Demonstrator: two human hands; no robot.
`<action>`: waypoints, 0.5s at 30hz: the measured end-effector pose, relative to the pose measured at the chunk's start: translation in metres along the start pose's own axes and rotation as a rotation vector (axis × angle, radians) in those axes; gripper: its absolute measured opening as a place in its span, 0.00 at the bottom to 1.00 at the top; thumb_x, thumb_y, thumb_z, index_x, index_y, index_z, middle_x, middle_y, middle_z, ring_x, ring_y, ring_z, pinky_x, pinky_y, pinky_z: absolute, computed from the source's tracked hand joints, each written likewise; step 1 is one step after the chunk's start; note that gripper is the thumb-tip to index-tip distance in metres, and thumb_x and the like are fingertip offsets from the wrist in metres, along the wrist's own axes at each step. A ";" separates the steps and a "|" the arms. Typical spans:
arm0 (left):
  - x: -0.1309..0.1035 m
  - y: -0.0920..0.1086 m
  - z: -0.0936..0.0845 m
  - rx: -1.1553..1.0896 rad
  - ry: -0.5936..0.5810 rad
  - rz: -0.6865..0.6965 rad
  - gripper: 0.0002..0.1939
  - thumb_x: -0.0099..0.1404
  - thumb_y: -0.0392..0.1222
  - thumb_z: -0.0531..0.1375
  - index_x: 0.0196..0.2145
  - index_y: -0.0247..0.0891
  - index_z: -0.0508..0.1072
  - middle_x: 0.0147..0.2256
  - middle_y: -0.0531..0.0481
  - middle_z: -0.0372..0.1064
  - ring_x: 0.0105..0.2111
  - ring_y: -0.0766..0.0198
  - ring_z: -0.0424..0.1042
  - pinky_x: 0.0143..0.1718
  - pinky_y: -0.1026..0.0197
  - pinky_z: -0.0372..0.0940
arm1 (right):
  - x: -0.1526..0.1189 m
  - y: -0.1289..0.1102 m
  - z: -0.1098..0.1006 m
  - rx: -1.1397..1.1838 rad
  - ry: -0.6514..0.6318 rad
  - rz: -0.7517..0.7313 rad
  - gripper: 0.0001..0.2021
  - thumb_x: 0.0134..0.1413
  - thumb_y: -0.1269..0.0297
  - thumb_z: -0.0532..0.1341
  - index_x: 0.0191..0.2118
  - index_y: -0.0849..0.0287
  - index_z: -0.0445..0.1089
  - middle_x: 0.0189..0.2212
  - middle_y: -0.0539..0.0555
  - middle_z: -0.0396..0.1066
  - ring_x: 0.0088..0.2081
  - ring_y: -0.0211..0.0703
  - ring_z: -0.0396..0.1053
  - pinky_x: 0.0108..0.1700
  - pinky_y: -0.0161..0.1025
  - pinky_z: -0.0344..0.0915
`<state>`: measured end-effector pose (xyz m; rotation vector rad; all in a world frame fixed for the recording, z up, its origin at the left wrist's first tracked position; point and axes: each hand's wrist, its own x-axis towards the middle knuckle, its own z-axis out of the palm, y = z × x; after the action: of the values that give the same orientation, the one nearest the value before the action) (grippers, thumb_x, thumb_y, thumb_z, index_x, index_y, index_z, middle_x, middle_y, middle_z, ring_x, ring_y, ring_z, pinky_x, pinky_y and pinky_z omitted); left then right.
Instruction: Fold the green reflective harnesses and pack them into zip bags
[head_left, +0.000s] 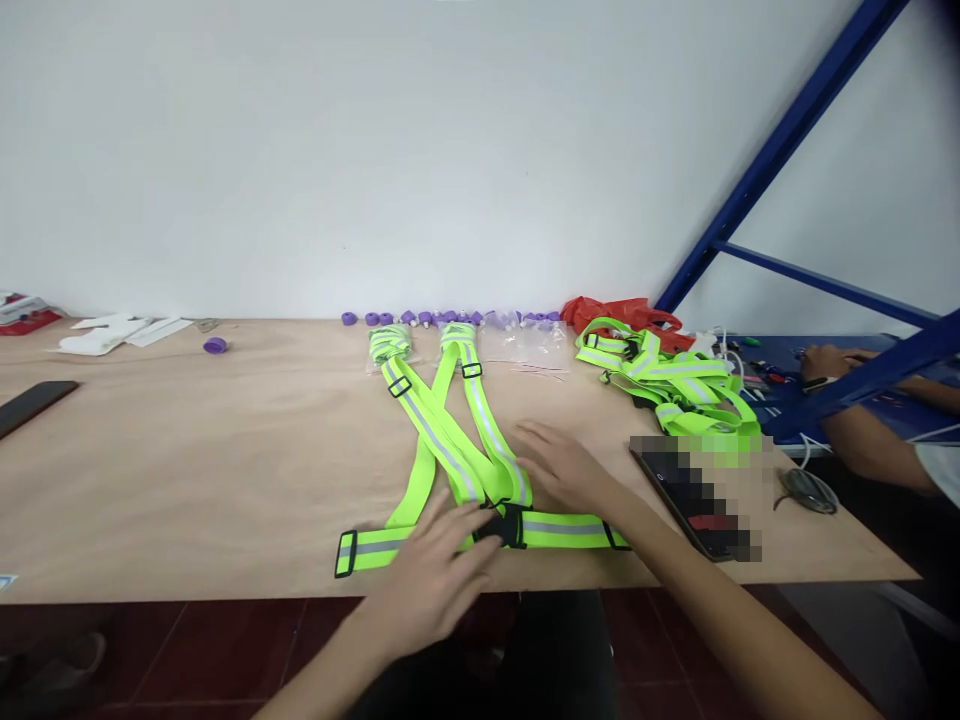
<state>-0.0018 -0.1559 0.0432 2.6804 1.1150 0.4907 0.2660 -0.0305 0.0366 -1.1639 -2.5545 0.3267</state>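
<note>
A neon-yellow reflective harness [446, 445] with grey stripes lies spread on the table, its shoulder straps crossing. Over the waist belt, just left of the black buckle [512, 526], rests my left hand [439, 570] with its fingers apart. My right hand [562, 468] is stretched out palm down, its fingertips at the right shoulder strap; whether they press on it I cannot tell. Black slider buckles [346, 554] sit on the straps and belt. The harness's upper ends reach two folded, bagged neon bundles [390, 345] near the wall.
More loose harnesses [667, 375] lie at the right by a red bag [622, 312]. Clear plastic bags [525, 342] and several purple caps [373, 319] line the wall. A phone [686, 500] and sunglasses [808, 491] are right; a co-worker's arm [862, 430] shows beyond the blue frame [780, 130].
</note>
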 end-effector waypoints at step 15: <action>0.024 0.017 0.044 -0.094 -0.217 -0.042 0.48 0.63 0.66 0.58 0.71 0.51 0.40 0.72 0.48 0.28 0.70 0.33 0.30 0.63 0.22 0.34 | 0.116 0.004 0.009 -0.350 -0.188 0.060 0.17 0.67 0.57 0.53 0.47 0.60 0.76 0.45 0.66 0.76 0.50 0.58 0.73 0.53 0.51 0.64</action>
<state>0.0418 -0.1532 0.0131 2.5506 1.0560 0.2318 0.1932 0.0603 0.0483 -1.3913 -2.8246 -0.0018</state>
